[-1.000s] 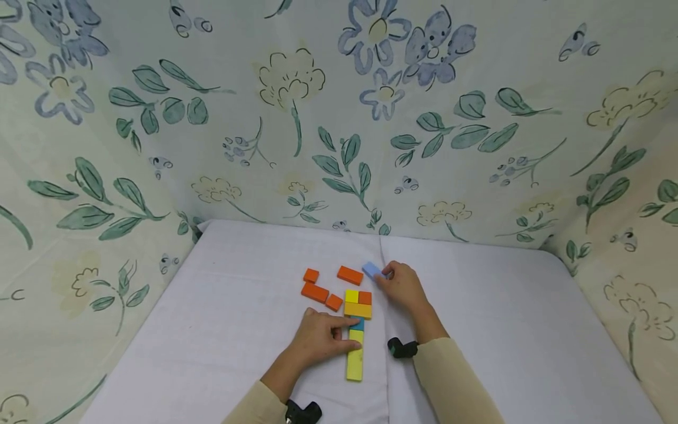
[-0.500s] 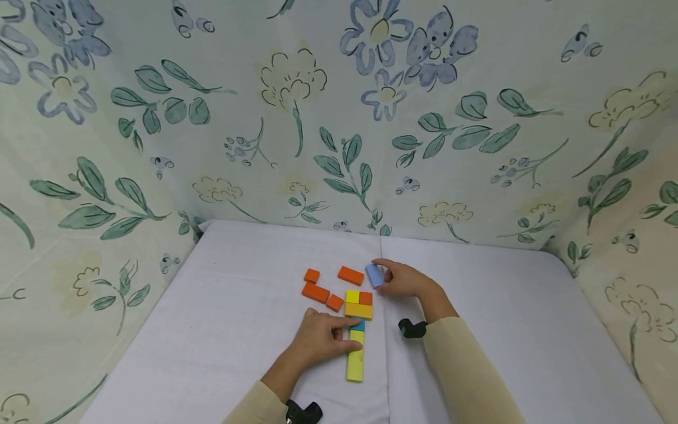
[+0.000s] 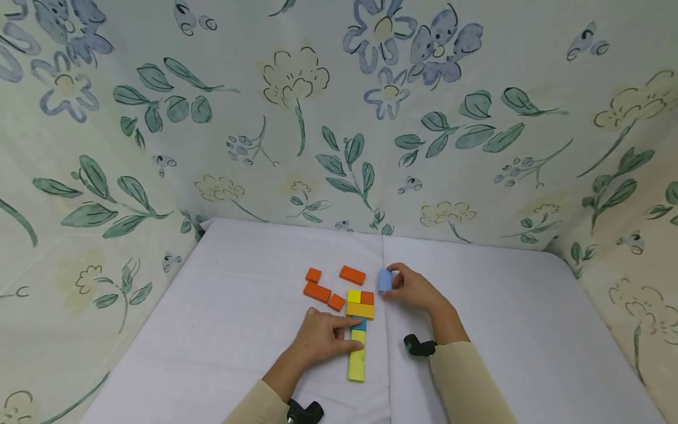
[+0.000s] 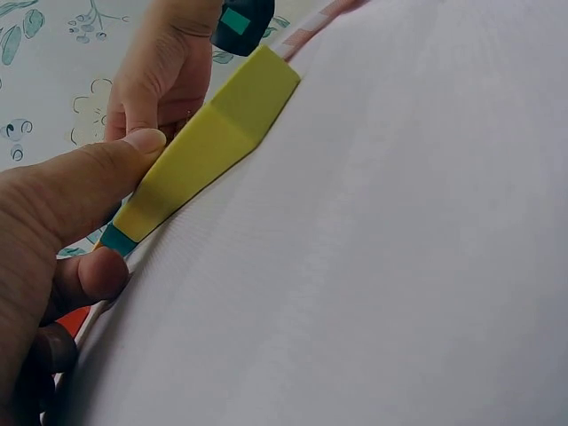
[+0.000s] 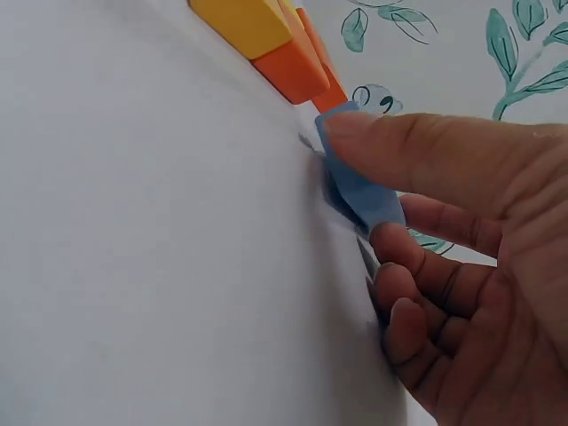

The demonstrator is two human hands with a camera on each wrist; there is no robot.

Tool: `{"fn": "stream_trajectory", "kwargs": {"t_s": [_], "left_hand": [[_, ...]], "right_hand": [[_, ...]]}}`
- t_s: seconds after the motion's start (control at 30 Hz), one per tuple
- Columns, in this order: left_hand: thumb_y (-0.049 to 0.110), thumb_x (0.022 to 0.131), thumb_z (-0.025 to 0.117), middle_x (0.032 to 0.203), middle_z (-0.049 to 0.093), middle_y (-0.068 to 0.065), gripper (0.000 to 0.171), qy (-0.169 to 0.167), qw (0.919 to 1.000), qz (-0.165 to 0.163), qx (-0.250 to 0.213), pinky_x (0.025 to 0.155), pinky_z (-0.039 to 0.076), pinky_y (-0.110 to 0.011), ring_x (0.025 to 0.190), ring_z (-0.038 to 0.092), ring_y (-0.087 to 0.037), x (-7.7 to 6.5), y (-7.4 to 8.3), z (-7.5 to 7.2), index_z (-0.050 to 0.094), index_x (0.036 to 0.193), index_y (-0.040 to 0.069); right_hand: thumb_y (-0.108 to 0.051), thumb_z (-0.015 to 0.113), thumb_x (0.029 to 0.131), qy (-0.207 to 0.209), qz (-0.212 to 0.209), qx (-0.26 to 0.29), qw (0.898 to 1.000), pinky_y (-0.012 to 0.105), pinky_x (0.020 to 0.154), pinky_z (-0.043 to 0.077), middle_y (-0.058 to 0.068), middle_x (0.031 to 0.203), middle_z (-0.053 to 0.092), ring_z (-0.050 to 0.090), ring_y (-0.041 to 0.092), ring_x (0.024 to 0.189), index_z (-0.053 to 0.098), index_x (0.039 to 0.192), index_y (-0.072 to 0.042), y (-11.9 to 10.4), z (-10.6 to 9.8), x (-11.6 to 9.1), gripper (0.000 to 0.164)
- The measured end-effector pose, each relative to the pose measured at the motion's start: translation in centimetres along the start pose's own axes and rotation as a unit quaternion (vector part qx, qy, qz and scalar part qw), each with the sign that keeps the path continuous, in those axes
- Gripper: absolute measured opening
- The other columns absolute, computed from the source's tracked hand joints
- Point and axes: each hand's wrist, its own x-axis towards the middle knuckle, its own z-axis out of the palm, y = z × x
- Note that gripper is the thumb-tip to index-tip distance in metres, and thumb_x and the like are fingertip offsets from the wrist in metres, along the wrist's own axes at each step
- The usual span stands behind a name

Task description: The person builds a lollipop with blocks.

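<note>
My right hand (image 3: 418,291) pinches a light blue block (image 3: 385,281) between thumb and fingers, right of the coloured blocks. In the right wrist view the light blue block (image 5: 359,182) stands tilted close over the white cloth, its shadow beside it. My left hand (image 3: 320,337) rests on the column of blocks, index fingertip on a small teal block (image 3: 360,324) and thumb on the long yellow piece (image 3: 357,366) below it. Above the teal block lie an amber block (image 3: 360,310), a small yellow block (image 3: 354,296) and a small orange-red block (image 3: 367,297), side against side.
Loose orange blocks lie behind and left of the column: a long one (image 3: 352,275), another long one (image 3: 317,292), a small square (image 3: 313,275) and a second small square (image 3: 336,302). White cloth (image 3: 238,294) covers the table; a floral curtain (image 3: 238,118) hangs behind.
My right hand has turned the light blue block from slanted to nearly upright in the head view and moved it right, away from the orange block. My left hand has stayed in place.
</note>
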Motion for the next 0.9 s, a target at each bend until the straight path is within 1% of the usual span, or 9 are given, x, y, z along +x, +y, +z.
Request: {"fn": "stream_trajectory", "kwargs": {"t_s": [0.1, 0.27, 0.37, 0.5, 0.7, 0.9], "left_hand": [[0.065, 0.08, 0.076, 0.055, 0.046, 0.021, 0.052, 0.003, 1.0, 0.0, -0.001, 0.071, 0.023, -0.029, 0.055, 0.044, 0.006, 0.0, 0.0, 0.0, 0.073, 0.126, 0.04], [0.065, 0.08, 0.077, 0.054, 0.046, 0.021, 0.052, 0.0, 1.0, -0.004, -0.006, 0.071, 0.024, -0.029, 0.055, 0.044, 0.005, 0.0, 0.1, 0.1, 0.073, 0.126, 0.041], [0.066, 0.08, 0.077, 0.055, 0.047, 0.021, 0.052, -0.007, 0.9999, -0.009, -0.01, 0.072, 0.024, -0.03, 0.055, 0.045, 0.005, 0.0, 0.2, 0.1, 0.072, 0.126, 0.042], [0.066, 0.08, 0.076, 0.055, 0.047, 0.021, 0.052, -0.009, 0.9999, -0.01, -0.008, 0.072, 0.024, -0.03, 0.055, 0.045, 0.004, 0.0, 0.3, 0.0, 0.072, 0.126, 0.042], [0.065, 0.08, 0.077, 0.055, 0.047, 0.022, 0.052, -0.001, 1.0, -0.004, -0.002, 0.071, 0.024, -0.029, 0.055, 0.044, 0.005, 0.0, 0.2, -0.1, 0.072, 0.126, 0.041], [0.066, 0.08, 0.076, 0.055, 0.047, 0.021, 0.052, -0.004, 1.0, -0.009, 0.0, 0.071, 0.024, -0.029, 0.055, 0.044, 0.005, 0.0, 0.2, 0.0, 0.072, 0.126, 0.042]], "right_hand": [[-0.035, 0.083, 0.084, 0.007, -0.008, 0.016, 1.0, 0.034, 0.081, 0.046, 0.006, 0.104, 0.059, 0.055, 0.022, 0.093, 0.053, 0.139, -0.018, 0.5, 0.6, -1.0, 0.065], [-0.035, 0.073, 0.094, 0.044, -0.026, 0.024, 0.998, 0.033, 0.079, 0.043, 0.004, 0.103, 0.059, 0.053, 0.02, 0.091, 0.054, 0.143, -0.016, 1.0, 1.5, -2.2, 0.056], [-0.031, 0.069, 0.097, 0.06, -0.026, 0.031, 0.997, 0.032, 0.079, 0.042, 0.004, 0.104, 0.059, 0.052, 0.019, 0.092, 0.055, 0.144, -0.017, 1.3, 1.9, -2.5, 0.051], [-0.029, 0.069, 0.098, 0.063, -0.031, 0.036, 0.997, 0.034, 0.081, 0.043, 0.003, 0.107, 0.058, 0.051, 0.021, 0.097, 0.057, 0.143, -0.02, 1.4, 2.3, -2.7, 0.048], [-0.032, 0.068, 0.098, 0.056, -0.035, 0.029, 0.997, 0.039, 0.09, 0.043, 0.001, 0.111, 0.057, 0.048, 0.023, 0.108, 0.057, 0.143, -0.024, 1.5, 2.7, -2.7, 0.047], [-0.032, 0.068, 0.097, 0.05, -0.03, 0.038, 0.998, 0.042, 0.093, 0.043, 0.0, 0.112, 0.055, 0.046, 0.023, 0.111, 0.058, 0.14, -0.026, 1.4, 2.8, -2.7, 0.045]]}}
